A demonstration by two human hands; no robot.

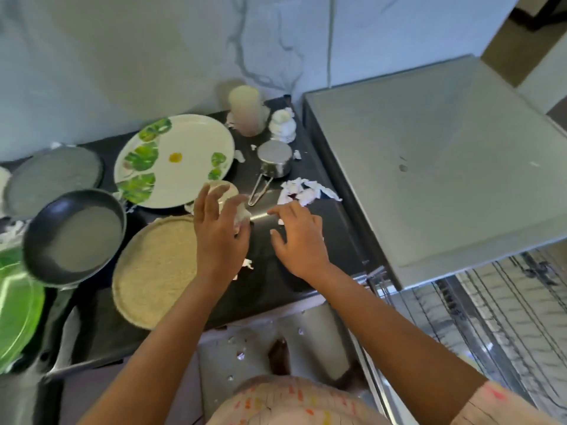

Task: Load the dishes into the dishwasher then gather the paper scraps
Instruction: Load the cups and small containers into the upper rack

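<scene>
The person's patterned sleeve [306, 403] fills the bottom edge, both forearms reaching up over the dark tabletop [276, 280]. The left hand [219, 231] has its fingers [211, 197] curled round a small pale cup [225, 191], tipped on its side, between the leaf-print plate [175, 161] and the tan plate [156, 271]. The right hand [296, 237] hovers just beside it, its fingers spread and loose, holding nothing, near a heap of paper scraps [303, 191]. More scraps lie by the steel measuring cup [274, 161] and the white cylinder [245, 110] at the back. The step in hand looks like lifting the cup for the dishwasher rack [491, 317], which stands pulled out at lower right. It is best carried low and rightward across the bare tabletop, clear of the measuring cup's wire handle just beyond the cup. The raised steel lid [429, 167] overhangs the rack, so the cup should go in from the front, under that edge. The frying pan [75, 237] and green plate [15, 305] crowd the left; open room lies right of the hands.
</scene>
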